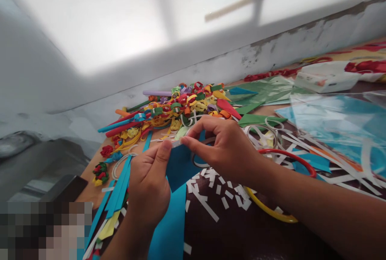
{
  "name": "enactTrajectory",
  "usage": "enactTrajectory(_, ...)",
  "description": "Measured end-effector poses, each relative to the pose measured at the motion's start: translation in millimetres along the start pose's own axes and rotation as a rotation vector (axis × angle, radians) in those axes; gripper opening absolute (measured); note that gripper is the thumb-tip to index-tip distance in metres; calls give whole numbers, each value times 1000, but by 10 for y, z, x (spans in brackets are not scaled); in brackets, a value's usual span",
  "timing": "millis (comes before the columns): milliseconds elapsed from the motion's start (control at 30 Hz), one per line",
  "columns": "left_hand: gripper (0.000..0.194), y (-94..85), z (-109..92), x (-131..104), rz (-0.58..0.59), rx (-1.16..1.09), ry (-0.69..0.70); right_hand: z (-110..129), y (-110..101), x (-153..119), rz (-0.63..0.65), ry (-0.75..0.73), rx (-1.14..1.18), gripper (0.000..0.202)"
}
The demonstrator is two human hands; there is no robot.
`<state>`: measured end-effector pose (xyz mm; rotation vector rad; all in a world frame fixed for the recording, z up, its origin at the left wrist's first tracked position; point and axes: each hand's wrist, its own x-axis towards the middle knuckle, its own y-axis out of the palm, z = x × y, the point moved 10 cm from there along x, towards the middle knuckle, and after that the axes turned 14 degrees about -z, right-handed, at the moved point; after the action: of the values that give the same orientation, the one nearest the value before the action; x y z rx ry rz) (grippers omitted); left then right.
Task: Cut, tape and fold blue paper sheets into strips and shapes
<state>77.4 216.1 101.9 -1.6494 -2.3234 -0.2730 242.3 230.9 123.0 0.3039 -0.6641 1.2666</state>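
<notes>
My left hand (150, 183) is closed on a blue sheet of paper (181, 167), its thumb lying on the upper edge. A small white strip of tape (176, 143) lies along that edge between my two hands. The thumb and forefinger of my right hand (217, 141) pinch the strip's other end at the paper. Below the right palm a pale ring, apparently a tape roll (197, 165), partly shows; the fingers hide the rest. Beneath the hands a longer blue paper band (170, 228) runs toward me on the dark table.
Cut white paper bits (224, 201) lie scattered. Colourful paper garlands (181, 107) are heaped at the back. Blue strips (119, 195) lie left. On the right are a red ring (289, 155), a yellow ring (268, 209) and plastic-covered blue sheets (337, 127). A wall stands behind.
</notes>
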Motion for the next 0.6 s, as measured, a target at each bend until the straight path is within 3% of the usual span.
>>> enactTrajectory(167, 26, -5, -13, -24, -1, 21, -41, 29, -5, 14, -2, -48, 16, 18)
enactTrajectory(400, 27, -160, -49, 74, -150, 142, 44, 10, 14, 17, 31, -53, -71, 14)
enactTrajectory(533, 34, -271, 0, 110, -218, 125, -24, -64, -101, 118, -27, -25, -90, 32)
enactTrajectory(600, 36, -264, 31, 111, -198, 81, -85, -55, -148, 168, -35, -40, -48, 30)
